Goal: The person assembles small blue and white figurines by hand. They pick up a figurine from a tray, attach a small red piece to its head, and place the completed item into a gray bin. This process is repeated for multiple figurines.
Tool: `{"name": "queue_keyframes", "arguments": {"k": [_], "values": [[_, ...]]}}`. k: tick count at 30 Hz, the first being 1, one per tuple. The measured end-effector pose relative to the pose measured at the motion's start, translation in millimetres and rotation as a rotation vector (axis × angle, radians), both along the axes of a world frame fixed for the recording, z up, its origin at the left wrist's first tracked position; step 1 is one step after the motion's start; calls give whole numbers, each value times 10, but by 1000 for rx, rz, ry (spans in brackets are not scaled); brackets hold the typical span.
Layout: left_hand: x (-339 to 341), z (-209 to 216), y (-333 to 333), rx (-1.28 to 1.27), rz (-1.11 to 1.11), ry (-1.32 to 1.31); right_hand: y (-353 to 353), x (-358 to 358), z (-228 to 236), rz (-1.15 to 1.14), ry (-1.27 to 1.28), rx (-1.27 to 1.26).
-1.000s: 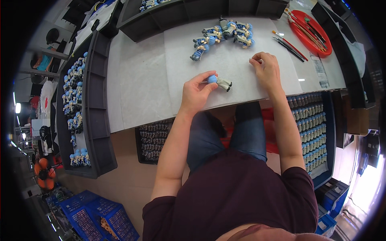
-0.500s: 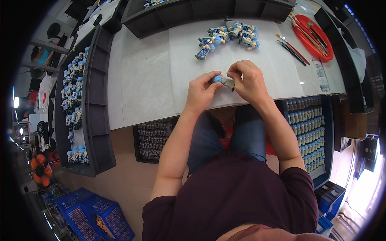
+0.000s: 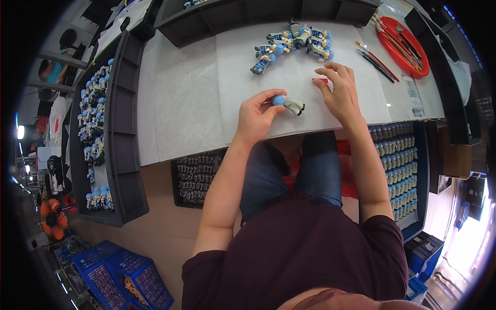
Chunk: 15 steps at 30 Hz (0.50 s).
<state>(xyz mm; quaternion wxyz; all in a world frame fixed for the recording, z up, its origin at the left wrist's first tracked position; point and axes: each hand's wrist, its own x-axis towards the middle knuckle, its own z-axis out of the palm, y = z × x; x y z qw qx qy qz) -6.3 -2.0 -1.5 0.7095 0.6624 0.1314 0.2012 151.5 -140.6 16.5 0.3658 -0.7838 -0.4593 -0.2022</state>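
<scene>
My left hand (image 3: 256, 116) is closed on a small figurine (image 3: 293, 105) by its blue-haired head, thumb and fingers pinching it. The figurine lies sideways, its pale grey-green body and dark feet pointing right, just above the white worktop. To the right, my right hand (image 3: 340, 94) is open, thumb and forefinger apart around a small red piece (image 3: 319, 80). Whether the thumb touches that piece I cannot tell. Beyond both hands lies a cluster of similar blue-haired figurines (image 3: 279, 46), most with blue clothing.
A red oval tray (image 3: 385, 39) with brushes stands at the far right, loose brushes (image 3: 376, 61) beside it. Dark bins flank the worktop: one at the left (image 3: 124, 103) with figurines, one at the back (image 3: 248, 20). A tray of figurine rows (image 3: 398, 175) sits below right.
My right hand has let go of the figurine's body and moved right and away, its fingers spreading. The red piece now shows. My left hand still holds the figurine.
</scene>
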Motion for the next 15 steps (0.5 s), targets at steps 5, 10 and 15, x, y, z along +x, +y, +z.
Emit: {"name": "queue_keyframes", "arguments": {"k": [5, 10, 15], "values": [[36, 42, -10, -2, -34, -48, -77, -474, 224, 292, 777, -84], [106, -30, -40, 85, -71, -88, -151, -412, -13, 279, 674, 93], [89, -63, -59, 267, 9, 28, -977, -136, 30, 56, 589, 368]]}}
